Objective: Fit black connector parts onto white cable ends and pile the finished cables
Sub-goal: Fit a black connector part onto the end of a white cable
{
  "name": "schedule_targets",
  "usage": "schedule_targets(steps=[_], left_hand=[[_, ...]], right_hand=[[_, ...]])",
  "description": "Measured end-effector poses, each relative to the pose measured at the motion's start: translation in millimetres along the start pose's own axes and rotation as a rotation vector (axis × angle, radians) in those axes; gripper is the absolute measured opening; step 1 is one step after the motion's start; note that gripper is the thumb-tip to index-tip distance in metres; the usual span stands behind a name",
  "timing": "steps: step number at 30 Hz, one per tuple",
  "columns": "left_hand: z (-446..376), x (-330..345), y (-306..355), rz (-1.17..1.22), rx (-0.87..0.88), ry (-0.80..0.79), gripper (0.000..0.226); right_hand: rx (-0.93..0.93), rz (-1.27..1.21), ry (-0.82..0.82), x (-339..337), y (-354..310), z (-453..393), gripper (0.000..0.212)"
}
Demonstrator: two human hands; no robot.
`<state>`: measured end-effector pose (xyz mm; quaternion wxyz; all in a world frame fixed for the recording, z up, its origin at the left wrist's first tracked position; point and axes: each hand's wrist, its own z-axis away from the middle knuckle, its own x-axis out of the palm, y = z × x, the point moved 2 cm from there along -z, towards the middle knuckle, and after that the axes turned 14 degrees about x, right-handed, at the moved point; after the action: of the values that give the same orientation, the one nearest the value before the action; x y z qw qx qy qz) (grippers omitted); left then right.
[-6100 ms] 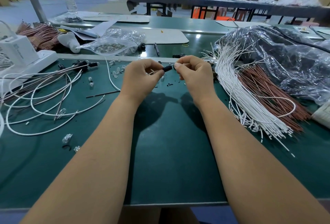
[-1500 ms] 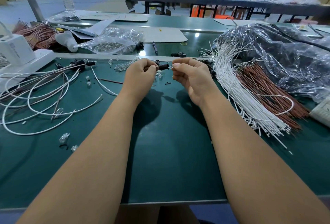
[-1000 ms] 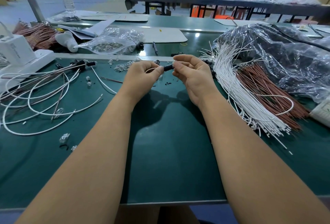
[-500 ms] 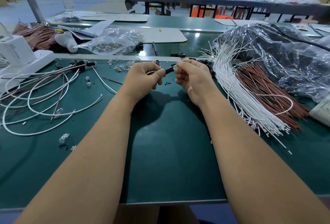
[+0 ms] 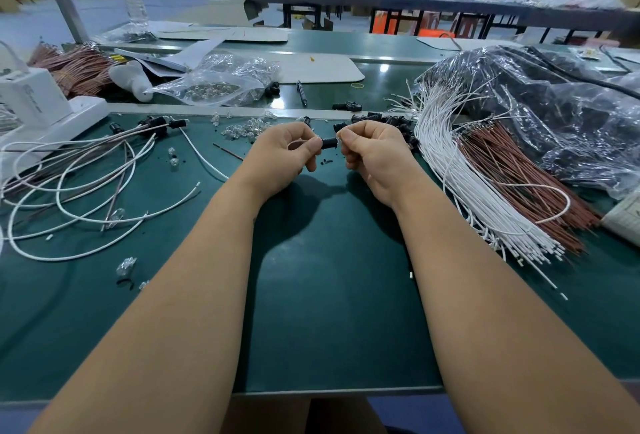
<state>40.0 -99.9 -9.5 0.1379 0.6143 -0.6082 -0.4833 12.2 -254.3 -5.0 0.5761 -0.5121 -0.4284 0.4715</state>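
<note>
A small black connector part (image 5: 329, 142) is held between both hands above the green table (image 5: 329, 312). My left hand (image 5: 282, 154) pinches its left end with thumb and forefinger. My right hand (image 5: 372, 153) pinches something tiny at its right end; what it is cannot be made out. A white cable (image 5: 204, 160) runs left from under my left hand. Finished cables (image 5: 72, 187) with black ends lie looped at the left. Loose black connector parts (image 5: 384, 120) sit just behind my right hand.
A bundle of straight white cables (image 5: 460, 177) and brown wires (image 5: 512, 177) fans out at the right, beside a crumpled plastic bag (image 5: 554, 115). Small clear bulbs (image 5: 246, 128) lie behind my left hand. A white box (image 5: 31, 97) stands far left.
Both hands stay at the same spot, close together on the black part. The right fingers have shifted slightly at its right end; nothing was put down.
</note>
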Motion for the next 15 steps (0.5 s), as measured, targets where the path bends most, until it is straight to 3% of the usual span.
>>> schedule_targets(steps=[7, 15], left_hand=[[-0.1, -1.0, 0.0, 0.019, 0.042, 0.025, 0.019], [-0.5, -1.5, -3.6, 0.096, 0.025, 0.045, 0.020]], right_hand=[[0.086, -0.013, -0.037, -3.0, -3.6, 1.6, 0.019], [-0.014, -0.004, -0.003, 0.5, -0.9, 2.9, 0.017]])
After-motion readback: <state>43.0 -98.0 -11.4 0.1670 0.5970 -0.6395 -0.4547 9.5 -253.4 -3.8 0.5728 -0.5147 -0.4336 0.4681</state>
